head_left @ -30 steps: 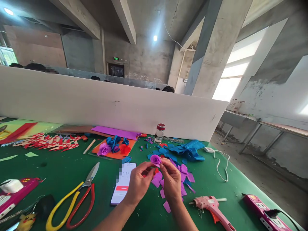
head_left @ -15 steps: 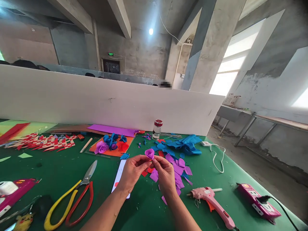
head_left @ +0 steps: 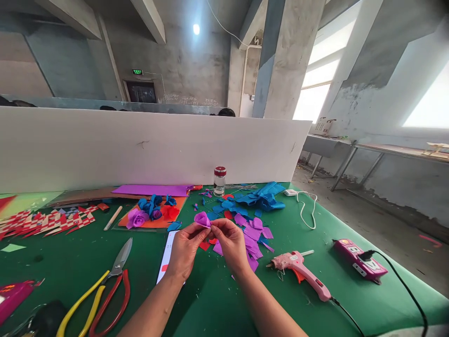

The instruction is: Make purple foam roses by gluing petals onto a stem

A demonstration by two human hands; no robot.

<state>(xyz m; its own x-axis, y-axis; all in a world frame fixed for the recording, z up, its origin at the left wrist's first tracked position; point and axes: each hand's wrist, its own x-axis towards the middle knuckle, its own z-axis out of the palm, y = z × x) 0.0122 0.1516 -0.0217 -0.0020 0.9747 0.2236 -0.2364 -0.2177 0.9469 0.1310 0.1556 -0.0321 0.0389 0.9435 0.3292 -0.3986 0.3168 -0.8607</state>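
Above smooth green tabletop (head_left: 217, 299), hands pinch curled purple flower (head_left: 202, 219).

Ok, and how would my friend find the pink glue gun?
Find the green table. On it, between the person's right hand and the magenta power strip, lies the pink glue gun. It's the one with an orange trigger and a white stick poking out behind.

Green tbl (head_left: 210, 304) | scissors (head_left: 114, 276), glue gun (head_left: 303, 271), jar (head_left: 220, 181), petals (head_left: 250, 236)
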